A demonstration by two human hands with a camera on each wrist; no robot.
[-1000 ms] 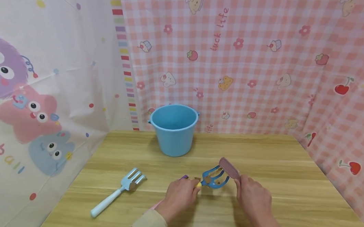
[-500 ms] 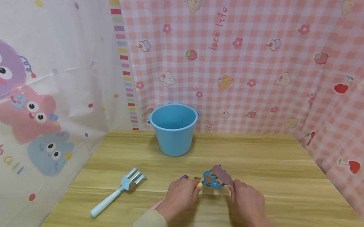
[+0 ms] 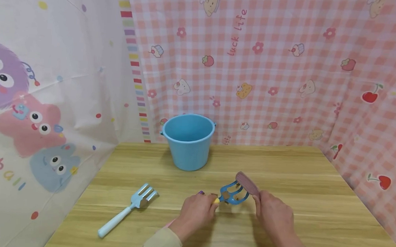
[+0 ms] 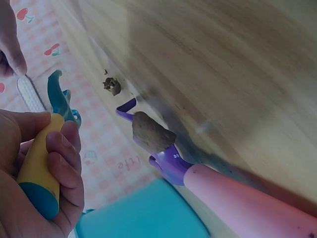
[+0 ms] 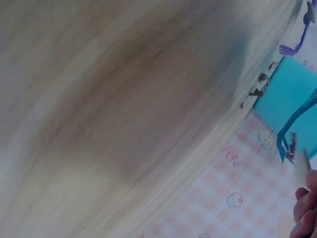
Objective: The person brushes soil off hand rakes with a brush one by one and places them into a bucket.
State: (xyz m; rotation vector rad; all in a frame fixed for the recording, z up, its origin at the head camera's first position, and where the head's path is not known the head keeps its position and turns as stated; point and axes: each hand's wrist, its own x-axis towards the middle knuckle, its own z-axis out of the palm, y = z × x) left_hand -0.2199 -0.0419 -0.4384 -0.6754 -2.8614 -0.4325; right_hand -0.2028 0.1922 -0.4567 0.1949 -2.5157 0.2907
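Observation:
My left hand (image 3: 196, 213) grips the yellow handle (image 4: 42, 153) of a blue toy garden rake (image 3: 235, 201), raised above the table. Brown, dirt-like clumps (image 3: 226, 195) cling between its curved tines. In my right hand (image 3: 275, 220) is a narrow mauve-pink brush (image 3: 247, 184), pinched at its near end. The brush's far part lies across the tips of the tines. Below my left hand, largely hidden from the head view, a purple fork with a pink handle (image 4: 228, 203) lies on the table with a brown lump (image 4: 151, 134) on its tines.
A light blue fork (image 3: 120, 219) rests at the left of the table, a brown lump (image 3: 143, 202) on its head. At the back stands a blue bucket (image 3: 189, 153), before a pink checked cloth (image 3: 271, 67). Brown crumbs (image 4: 112, 86) lie near the purple fork.
Half a second ago the brush sat lower over the rake's head; my right hand has since moved back up and right, to the tine tips. My left hand holds still.

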